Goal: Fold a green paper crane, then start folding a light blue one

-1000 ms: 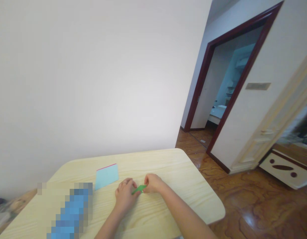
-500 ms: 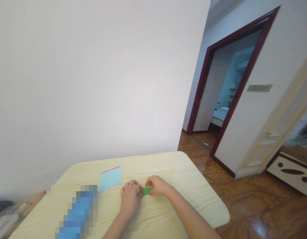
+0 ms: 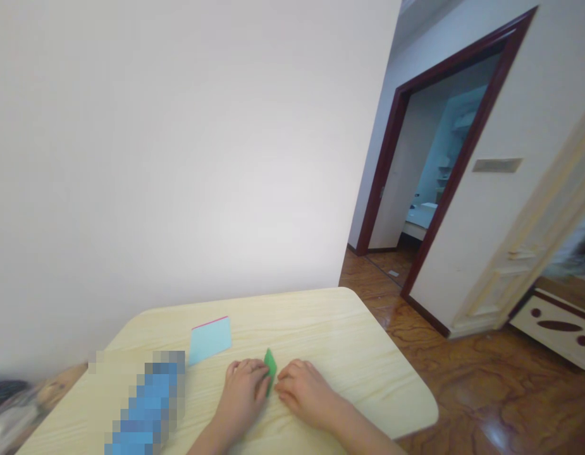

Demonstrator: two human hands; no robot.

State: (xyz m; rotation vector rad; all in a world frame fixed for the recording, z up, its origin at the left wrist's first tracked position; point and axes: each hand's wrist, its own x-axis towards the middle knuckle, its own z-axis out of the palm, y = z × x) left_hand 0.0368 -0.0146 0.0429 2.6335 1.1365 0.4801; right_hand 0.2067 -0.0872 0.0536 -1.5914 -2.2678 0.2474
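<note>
A small piece of folded green paper (image 3: 270,365) stands out between my two hands, a pointed end toward the far side of the table. My left hand (image 3: 245,387) is closed on its left edge with thumb and fingers. Just to the right of the paper is my right hand (image 3: 305,392), fingers a little apart and bent toward it; whether the fingertips touch the paper I cannot tell. Beyond my left hand lies a stack of light blue paper sheets (image 3: 210,341) with a pink far edge.
The pale wooden table (image 3: 315,322) has rounded corners and stands against a white wall (image 3: 202,158). A blurred blue object (image 3: 147,404) lies at the left. To the right are a wooden floor (image 3: 486,392) and a doorway with a dark red frame (image 3: 380,170).
The green paper has turned from lying crosswise between both hands to pointing away from me. My right hand has let go and moved slightly nearer to me.
</note>
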